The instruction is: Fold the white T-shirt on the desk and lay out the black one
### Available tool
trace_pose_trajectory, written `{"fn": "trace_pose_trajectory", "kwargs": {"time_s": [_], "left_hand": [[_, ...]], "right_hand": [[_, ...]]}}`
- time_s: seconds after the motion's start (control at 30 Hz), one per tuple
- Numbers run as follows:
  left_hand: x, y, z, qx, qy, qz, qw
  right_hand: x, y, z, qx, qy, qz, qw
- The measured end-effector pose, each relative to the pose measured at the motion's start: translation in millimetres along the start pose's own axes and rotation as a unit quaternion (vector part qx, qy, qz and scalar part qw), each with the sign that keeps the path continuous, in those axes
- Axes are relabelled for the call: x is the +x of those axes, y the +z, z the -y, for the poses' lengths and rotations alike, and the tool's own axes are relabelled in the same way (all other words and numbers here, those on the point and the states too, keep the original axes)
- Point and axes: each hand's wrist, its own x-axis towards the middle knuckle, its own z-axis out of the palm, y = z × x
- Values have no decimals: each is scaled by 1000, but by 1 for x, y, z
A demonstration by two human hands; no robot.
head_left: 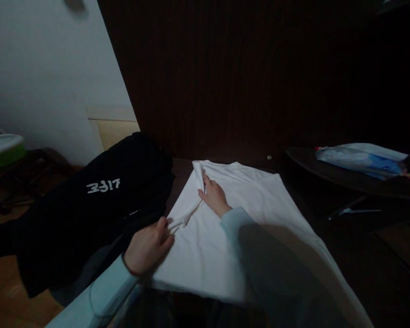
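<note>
White shirt [259, 200] lies flat on the dark tabletop [369, 255], centre, running from the near edge to the far side. Left hand [146, 246] is near, at the shirt's left edge, thumb and fingers closed on a bunched fold. Right hand [213, 196] is farther up the same edge, pinching the turned-in strip. Black garment [99, 205] with white lettering is heaped just left, touching the shirt's edge. Plastic bag [362, 159] sits far right, well apart.
</note>
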Motion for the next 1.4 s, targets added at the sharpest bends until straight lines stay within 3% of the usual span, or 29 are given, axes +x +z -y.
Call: {"fn": "trace_pose_trajectory", "kwargs": {"time_s": [0.2,0.47,0.63,0.73,0.87,1.0,1.2,1.4], "left_hand": [[-45,13,30,-8,-83,23,996],[-71,37,42,-116,-122,-55,984],[-84,53,30,-129,-68,-212,966],[-93,69,21,-158,-30,-256,953],[-106,96,17,-179,2,-260,949],[-113,112,12,-158,49,-310,936],[-107,105,-15,-183,139,-291,929],[-99,104,-34,-214,136,-265,930]], "right_hand": [[1,3,-3,-36,-74,-6,997],[3,8,-10,25,-79,-27,996],[3,7,-10,40,-68,-19,997],[5,8,-10,61,-60,-17,996],[8,11,-16,121,-33,-23,992],[12,16,-25,245,11,-17,969],[15,18,-29,283,36,-5,958],[20,20,-32,292,42,9,955]]}}
